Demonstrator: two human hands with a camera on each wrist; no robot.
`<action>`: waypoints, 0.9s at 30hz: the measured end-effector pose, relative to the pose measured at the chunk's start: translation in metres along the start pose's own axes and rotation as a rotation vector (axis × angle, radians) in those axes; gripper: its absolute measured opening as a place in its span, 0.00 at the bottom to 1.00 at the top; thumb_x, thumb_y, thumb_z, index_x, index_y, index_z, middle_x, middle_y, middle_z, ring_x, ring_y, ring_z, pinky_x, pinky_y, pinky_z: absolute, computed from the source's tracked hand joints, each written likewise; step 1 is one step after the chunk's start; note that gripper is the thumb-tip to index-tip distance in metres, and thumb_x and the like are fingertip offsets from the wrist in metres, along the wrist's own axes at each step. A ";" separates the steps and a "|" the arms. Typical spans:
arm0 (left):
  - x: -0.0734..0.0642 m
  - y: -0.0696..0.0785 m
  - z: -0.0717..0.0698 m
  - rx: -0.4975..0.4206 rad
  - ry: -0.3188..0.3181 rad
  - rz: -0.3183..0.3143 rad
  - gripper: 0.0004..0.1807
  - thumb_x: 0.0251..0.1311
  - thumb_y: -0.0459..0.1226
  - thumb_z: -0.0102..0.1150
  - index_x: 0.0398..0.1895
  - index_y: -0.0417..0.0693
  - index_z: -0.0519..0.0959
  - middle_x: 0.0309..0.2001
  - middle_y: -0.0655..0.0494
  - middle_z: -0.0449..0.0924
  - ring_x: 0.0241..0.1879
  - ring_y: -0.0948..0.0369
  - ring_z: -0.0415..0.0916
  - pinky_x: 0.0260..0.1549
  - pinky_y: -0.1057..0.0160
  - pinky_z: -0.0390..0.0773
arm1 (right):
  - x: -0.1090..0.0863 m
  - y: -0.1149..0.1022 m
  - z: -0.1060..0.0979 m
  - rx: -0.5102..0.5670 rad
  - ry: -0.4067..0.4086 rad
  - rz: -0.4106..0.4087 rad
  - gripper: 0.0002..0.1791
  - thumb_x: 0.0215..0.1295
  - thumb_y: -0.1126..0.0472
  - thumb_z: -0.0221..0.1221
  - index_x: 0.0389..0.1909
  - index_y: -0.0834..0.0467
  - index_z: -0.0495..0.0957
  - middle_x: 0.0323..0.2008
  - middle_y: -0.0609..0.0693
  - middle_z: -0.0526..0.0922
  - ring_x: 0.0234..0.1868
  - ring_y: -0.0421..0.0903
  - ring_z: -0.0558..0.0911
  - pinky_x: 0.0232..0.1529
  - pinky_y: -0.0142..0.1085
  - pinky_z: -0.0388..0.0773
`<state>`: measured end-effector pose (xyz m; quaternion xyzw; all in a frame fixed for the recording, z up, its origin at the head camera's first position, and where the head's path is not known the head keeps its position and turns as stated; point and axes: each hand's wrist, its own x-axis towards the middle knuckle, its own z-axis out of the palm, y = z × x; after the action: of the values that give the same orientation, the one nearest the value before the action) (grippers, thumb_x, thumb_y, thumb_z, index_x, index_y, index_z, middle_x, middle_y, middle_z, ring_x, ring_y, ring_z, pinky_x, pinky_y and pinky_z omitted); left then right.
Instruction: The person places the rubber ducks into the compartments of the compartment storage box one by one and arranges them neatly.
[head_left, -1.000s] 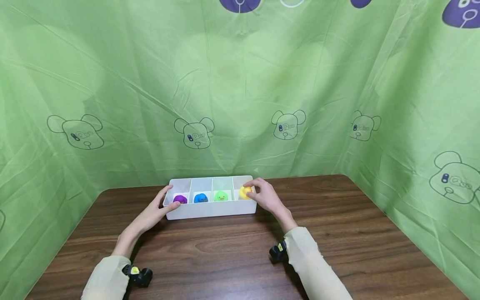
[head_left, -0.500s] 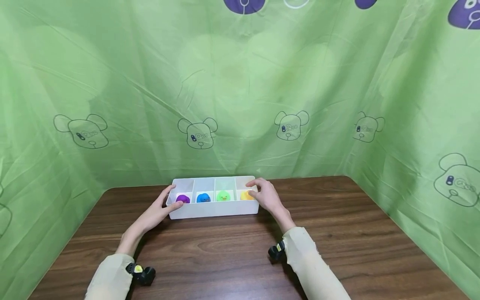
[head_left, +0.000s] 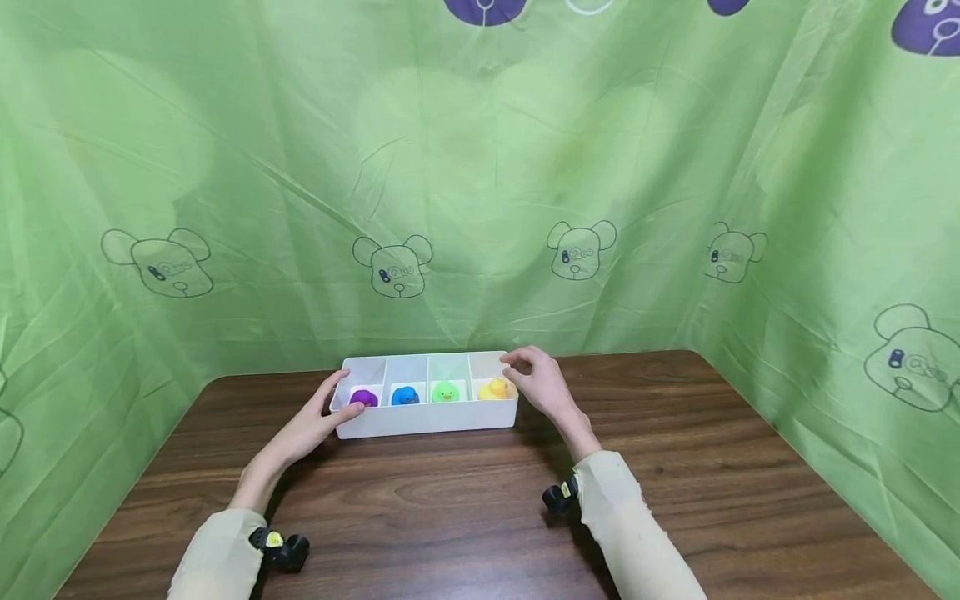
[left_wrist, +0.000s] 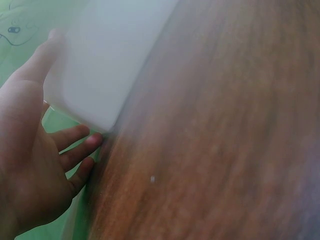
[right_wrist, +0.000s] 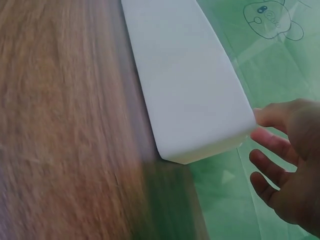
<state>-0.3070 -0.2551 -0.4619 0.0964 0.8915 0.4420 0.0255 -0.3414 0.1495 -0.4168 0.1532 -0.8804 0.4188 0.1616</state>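
A white divided box stands on the table, a rubber duck in each compartment. From left to right these are a purple duck, a blue duck, a green duck and a yellow duck. My left hand holds the box's left end, thumb over the front rim and index finger toward the back corner. At the right end, my right hand hovers by the rim with relaxed fingers and nothing between them. The right wrist view shows its fingers beside the box's end.
The dark wooden table stretches in front of the box and to both sides. Close behind it hangs a green curtain printed with bear heads, which continues along both sides. A small black camera sits on each wrist.
My right hand has let go of the yellow duck, which now lies in the rightmost compartment, and has drawn back slightly up and right. The left hand keeps its place on the box.
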 end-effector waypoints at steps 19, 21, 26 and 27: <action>-0.005 0.006 0.000 0.004 0.003 -0.001 0.48 0.66 0.59 0.56 0.80 0.61 0.42 0.79 0.37 0.40 0.75 0.33 0.44 0.66 0.26 0.52 | -0.007 0.004 -0.020 0.004 -0.021 0.000 0.11 0.65 0.62 0.64 0.47 0.58 0.84 0.45 0.52 0.84 0.44 0.48 0.82 0.48 0.42 0.80; -0.005 0.006 0.001 0.008 0.003 -0.003 0.48 0.66 0.59 0.56 0.80 0.61 0.42 0.79 0.38 0.40 0.75 0.34 0.44 0.66 0.26 0.53 | -0.006 0.004 -0.022 0.009 -0.026 -0.001 0.11 0.65 0.62 0.64 0.48 0.58 0.84 0.46 0.53 0.84 0.44 0.48 0.81 0.48 0.43 0.80; -0.003 0.005 0.001 0.005 0.003 -0.003 0.48 0.65 0.60 0.55 0.80 0.61 0.42 0.79 0.38 0.40 0.75 0.34 0.45 0.66 0.27 0.54 | -0.006 0.007 -0.025 -0.001 -0.037 -0.001 0.11 0.66 0.62 0.64 0.48 0.57 0.84 0.46 0.53 0.84 0.45 0.49 0.81 0.51 0.46 0.80; -0.003 0.004 0.001 0.008 0.002 0.001 0.48 0.66 0.60 0.55 0.80 0.60 0.42 0.79 0.37 0.40 0.75 0.34 0.45 0.65 0.26 0.54 | -0.005 0.008 -0.025 -0.008 -0.036 -0.005 0.11 0.66 0.62 0.64 0.48 0.57 0.84 0.46 0.53 0.84 0.46 0.49 0.82 0.51 0.46 0.80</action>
<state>-0.3038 -0.2524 -0.4595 0.0965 0.8933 0.4384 0.0242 -0.3358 0.1746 -0.4091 0.1623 -0.8844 0.4121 0.1476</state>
